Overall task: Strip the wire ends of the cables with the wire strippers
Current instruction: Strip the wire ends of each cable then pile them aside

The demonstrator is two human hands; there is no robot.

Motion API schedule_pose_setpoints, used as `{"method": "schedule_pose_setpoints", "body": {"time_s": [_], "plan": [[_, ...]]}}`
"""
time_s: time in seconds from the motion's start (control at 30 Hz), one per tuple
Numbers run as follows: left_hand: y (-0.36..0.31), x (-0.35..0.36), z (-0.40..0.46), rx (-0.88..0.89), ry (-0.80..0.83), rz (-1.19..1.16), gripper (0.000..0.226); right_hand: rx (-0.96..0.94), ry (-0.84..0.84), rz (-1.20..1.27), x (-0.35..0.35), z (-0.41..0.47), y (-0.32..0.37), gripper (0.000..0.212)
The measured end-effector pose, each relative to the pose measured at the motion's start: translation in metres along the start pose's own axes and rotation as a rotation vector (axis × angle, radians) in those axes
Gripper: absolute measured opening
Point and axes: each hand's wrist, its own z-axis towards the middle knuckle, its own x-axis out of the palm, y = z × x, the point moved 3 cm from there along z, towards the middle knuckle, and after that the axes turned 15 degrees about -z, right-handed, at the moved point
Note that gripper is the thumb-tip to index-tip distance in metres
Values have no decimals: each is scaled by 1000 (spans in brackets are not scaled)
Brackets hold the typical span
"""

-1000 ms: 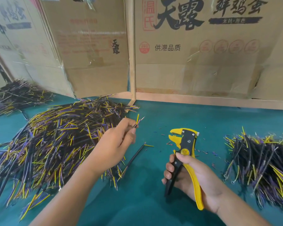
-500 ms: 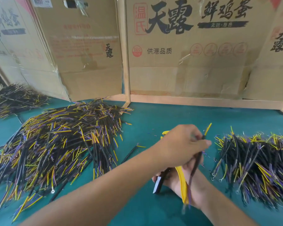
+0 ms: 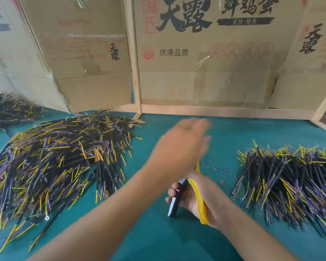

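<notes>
Left hand: the left hand (image 3: 179, 147) is reaching across the middle of the frame, back of the hand toward the camera, blurred. Its fingers are lying extended toward the upper right with nothing visible in them, though the blur is hiding the fingertips.
Right hand: the right hand (image 3: 198, 196) is sitting at lower centre, just below the left hand, with fingers curling round the handles of the strippers.
Strippers: the strippers (image 3: 201, 206) are showing a yellow handle and a black handle; the black one is pointing down toward the mat, the yellow one is running along the palm. The left hand is covering the head, so I cannot tell whether a cable is sitting in it.
Left pile: a big pile (image 3: 51, 159) of black cables with yellow and purple wire ends is spreading over the left half of the frame.
Right pile: a smaller pile (image 3: 290, 181) of the same cables is lying at the right edge, well apart from the left one, with the hands between the two.
Far pile: another heap (image 3: 9, 108) is lying at the upper left edge, beside the cardboard.
Scraps: small scraps (image 3: 215, 168) are lying scattered on the mat just right of the hands.
Mat: a teal mat (image 3: 158, 238) is covering the table.
Backdrop: cardboard (image 3: 205, 53) with printed characters is standing along the top of the frame in a wooden frame (image 3: 135, 72).
</notes>
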Motion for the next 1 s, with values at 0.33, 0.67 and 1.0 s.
{"method": "schedule_pose_setpoints", "body": {"time_s": [0.33,0.67,1.0], "plan": [[166,-90,-103,-629,-6,253,15,-125,243,-113,-57,-36,49,26],[179,-84,-107,-746,150,283,20,-140,310,-63,-58,-30,44,23],[169,-83,-105,-733,23,215,15,-235,368,-429,-57,-56,60,21]]}}
